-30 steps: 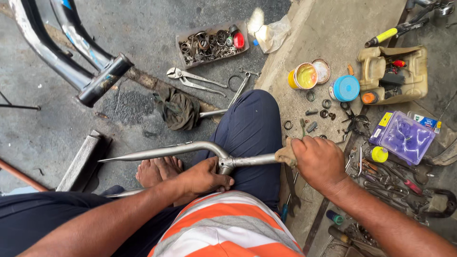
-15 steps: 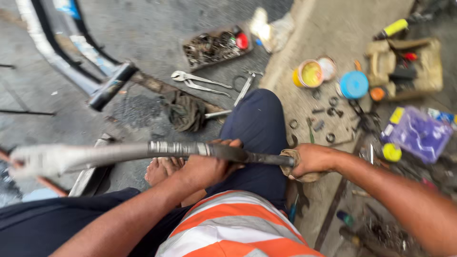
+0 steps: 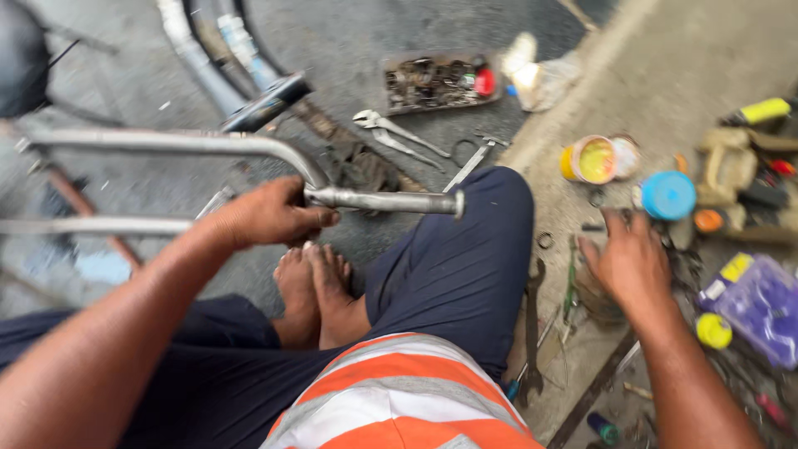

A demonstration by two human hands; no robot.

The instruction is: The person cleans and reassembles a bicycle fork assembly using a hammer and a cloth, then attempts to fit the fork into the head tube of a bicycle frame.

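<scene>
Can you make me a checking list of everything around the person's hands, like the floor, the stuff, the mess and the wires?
Surface: rough grey ground, with a paler concrete strip on the right.
Job's things: silver bicycle fork, steerer tube pointing right over the knee.
Clutter: tray of rusty parts, pliers, open yellow tin, blue lid, purple box, spanner.
Hands: left hand wraps the fork at its crown; right hand is empty, fingers spread over small tools.
Cables: nothing seen.
Surroundings: bicycle frame tubes at top left; bare feet tucked beneath.
</scene>
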